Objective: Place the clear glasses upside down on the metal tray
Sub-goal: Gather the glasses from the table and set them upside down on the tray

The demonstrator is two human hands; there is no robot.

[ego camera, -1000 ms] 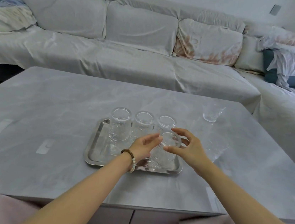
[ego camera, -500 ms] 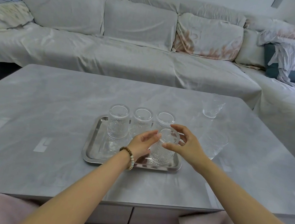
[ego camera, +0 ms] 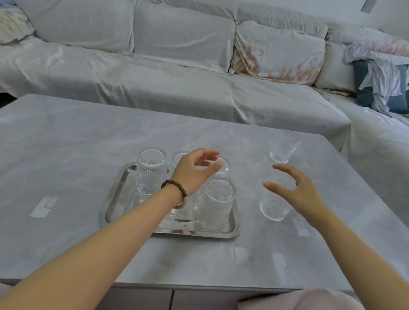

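Four clear ribbed glasses stand mouth down on the shallow rectangular metal tray point(ego camera: 111, 210), which sits on the grey marbled surface point(ego camera: 44, 150). Three form a back row, of which the leftmost ribbed glass point(ego camera: 150, 171) shows whole while the other two are partly hidden behind the left hand point(ego camera: 193, 171). The fourth inverted glass point(ego camera: 218, 204) stands alone at the front right of the tray, free of any touch. Turned over like this, the glasses rest on their wide rims, which probably keeps them steady and lets them drain.

The left hand, with a brown bead bracelet point(ego camera: 174, 188) at the wrist, hovers above the back row with its fingers point(ego camera: 211, 154) spread and curved, holding nothing. The right hand point(ego camera: 299, 192) is off the tray to the right, its fingers point(ego camera: 284, 168) likewise apart and empty, arched over a clear upright glass point(ego camera: 272, 209) that stands on the surface just beside the tray. A second clear upright glass point(ego camera: 282, 149) waits farther back, well apart from the tray.

Half a second ago both hands cupped the front-right glass on the tray; now they have let go and lifted away, the right one having swung outward. Judging by its arch, it is lining up to take the nearer upright glass
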